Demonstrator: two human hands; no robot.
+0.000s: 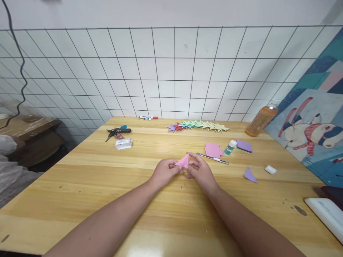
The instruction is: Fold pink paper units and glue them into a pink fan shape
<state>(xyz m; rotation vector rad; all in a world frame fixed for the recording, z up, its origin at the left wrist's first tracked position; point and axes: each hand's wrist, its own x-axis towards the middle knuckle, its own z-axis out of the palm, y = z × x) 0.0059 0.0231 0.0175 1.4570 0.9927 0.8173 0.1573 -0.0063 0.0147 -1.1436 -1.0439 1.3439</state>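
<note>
Between my two hands, just above the middle of the wooden table (107, 178), is a pink folded paper (183, 161) with a pointed tip and several creases. My left hand (166, 172) pinches its left lower edge between thumb and fingers. On the other side, my right hand (200, 172) grips it with the thumb in front and the index finger at the upper tip. Some fingertips are hidden behind the paper. Close beyond my right hand lie pink paper sheets (213, 150) and a slim craft knife (214, 158).
A glue stick (229, 148), purple paper squares (244, 145), a purple folded triangle (250, 175) and an eraser (270, 169) lie right. Colourful folded paper stars (199, 125) line the back, near a drink bottle (262, 119). Keys (118, 132), a small box (123, 143) and a marker (148, 117) sit left.
</note>
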